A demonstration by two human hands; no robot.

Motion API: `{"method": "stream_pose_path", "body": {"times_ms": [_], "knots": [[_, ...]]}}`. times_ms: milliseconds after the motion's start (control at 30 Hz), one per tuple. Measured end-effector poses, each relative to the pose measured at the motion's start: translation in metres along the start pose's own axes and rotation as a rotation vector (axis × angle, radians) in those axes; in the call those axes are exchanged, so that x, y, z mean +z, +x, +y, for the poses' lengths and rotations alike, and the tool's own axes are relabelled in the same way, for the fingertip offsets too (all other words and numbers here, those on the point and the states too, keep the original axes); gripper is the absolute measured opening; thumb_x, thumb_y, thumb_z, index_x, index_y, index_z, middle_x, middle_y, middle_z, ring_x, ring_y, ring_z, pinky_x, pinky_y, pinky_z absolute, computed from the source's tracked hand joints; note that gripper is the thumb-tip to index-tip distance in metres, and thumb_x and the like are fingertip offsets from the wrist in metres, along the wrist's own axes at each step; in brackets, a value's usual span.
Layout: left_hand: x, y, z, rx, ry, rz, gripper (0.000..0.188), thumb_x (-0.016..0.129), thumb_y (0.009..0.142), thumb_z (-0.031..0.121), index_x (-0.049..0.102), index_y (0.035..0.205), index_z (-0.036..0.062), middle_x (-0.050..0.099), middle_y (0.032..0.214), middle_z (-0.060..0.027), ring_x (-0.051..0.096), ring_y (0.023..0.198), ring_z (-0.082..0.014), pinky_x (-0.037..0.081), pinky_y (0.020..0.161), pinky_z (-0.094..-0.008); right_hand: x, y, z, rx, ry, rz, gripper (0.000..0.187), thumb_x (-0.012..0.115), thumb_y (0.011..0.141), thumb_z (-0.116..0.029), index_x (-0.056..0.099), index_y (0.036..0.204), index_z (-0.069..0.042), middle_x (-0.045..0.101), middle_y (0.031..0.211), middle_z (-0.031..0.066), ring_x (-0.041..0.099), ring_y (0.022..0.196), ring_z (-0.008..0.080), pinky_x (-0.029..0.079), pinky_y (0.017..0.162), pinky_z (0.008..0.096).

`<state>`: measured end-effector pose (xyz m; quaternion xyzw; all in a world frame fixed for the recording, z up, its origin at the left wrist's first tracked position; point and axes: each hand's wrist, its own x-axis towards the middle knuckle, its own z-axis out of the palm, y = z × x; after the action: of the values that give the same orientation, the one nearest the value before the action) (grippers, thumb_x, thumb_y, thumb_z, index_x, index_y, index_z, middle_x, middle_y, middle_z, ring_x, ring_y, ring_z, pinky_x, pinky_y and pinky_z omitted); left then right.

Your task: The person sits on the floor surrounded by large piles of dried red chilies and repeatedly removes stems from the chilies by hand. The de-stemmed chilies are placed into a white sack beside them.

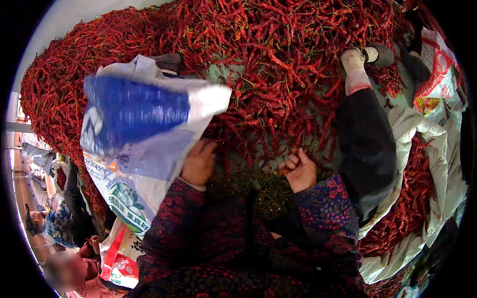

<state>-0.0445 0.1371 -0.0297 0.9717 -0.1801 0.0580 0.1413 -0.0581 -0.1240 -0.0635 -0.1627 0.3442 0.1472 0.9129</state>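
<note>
A great heap of dried red chillies [278,64] spreads before me, with thin stems among them. My right hand [301,171] is at the heap's near edge, its fingers curled in a pinch; what they hold, if anything, is too small to make out. At the left, my left hand [199,162] is beside the chillies, close to a white and blue woven plastic sack [159,149]; its fingers are smeared by motion. Between my forearms lies a pile of greenish-brown stems [271,196].
A large white sack [439,198] holding more chillies stands open at the right. My dark-trousered leg [366,149] stretches into the heap. A red and white bag [437,67] sits at the far right. Another person [89,268] is at the lower left, near a red and white sack [120,256].
</note>
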Motion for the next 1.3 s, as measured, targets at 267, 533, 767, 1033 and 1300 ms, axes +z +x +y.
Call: {"method": "stream_pose_path", "body": {"times_ms": [267,533,767,1033,1300], "knots": [[-0.041,-0.069,-0.116,-0.507,0.378,-0.182,0.028,0.052,0.075,0.009,0.053,0.104,0.0096,0.052,0.100,-0.0115,0.054,0.088,-0.0250,0.046,0.072,-0.0332,-0.012,0.004,-0.002,-0.020,-0.032,-0.020,0.010,0.048,0.085,-0.017,0.041,0.088,-0.011,0.032,0.064,-0.0022,0.029,0.050,0.0104,0.028,0.044,0.0287],[-0.064,-0.202,-0.102,-0.744,0.349,-0.436,0.026,0.051,0.077,0.012,0.054,0.102,0.0080,0.054,0.097,-0.0111,0.055,0.086,-0.0238,0.046,0.072,-0.0328,0.004,-0.002,0.000,0.029,-0.139,-0.163,0.007,0.050,0.082,-0.011,0.043,0.084,-0.012,0.028,0.056,-0.0046,0.026,0.044,0.0072,0.024,0.039,0.0234],[-0.070,-0.219,-0.112,-0.808,0.367,-0.384,0.025,0.050,0.078,0.015,0.055,0.101,0.0066,0.055,0.095,-0.0108,0.056,0.084,-0.0228,0.046,0.071,-0.0324,0.056,-0.029,0.011,-0.307,-0.809,-0.371,0.048,0.063,0.064,0.000,0.047,0.109,-0.007,0.038,0.062,-0.0049,0.033,0.051,0.0045,0.028,0.044,0.0222],[-0.073,-0.211,-0.126,-0.783,0.388,-0.403,0.025,0.049,0.079,0.019,0.055,0.099,0.0049,0.057,0.092,-0.0104,0.057,0.081,-0.0215,0.046,0.070,-0.0320,0.145,-0.016,0.074,-0.758,-1.440,-0.822,0.064,0.068,0.061,-0.012,0.042,0.119,-0.018,0.058,0.079,0.0131,0.058,0.062,0.0204,0.046,0.059,0.0301],[-0.088,-0.173,-0.201,-0.832,0.470,-0.356,0.027,0.048,0.081,0.022,0.056,0.098,0.0033,0.059,0.089,-0.0100,0.058,0.079,-0.0203,0.047,0.070,-0.0316,0.104,-0.066,0.158,-0.893,-1.692,-1.137,0.021,0.059,0.069,-0.019,0.052,0.088,-0.013,0.056,0.064,0.0050,0.057,0.055,0.0237,0.041,0.042,0.0370]]}}
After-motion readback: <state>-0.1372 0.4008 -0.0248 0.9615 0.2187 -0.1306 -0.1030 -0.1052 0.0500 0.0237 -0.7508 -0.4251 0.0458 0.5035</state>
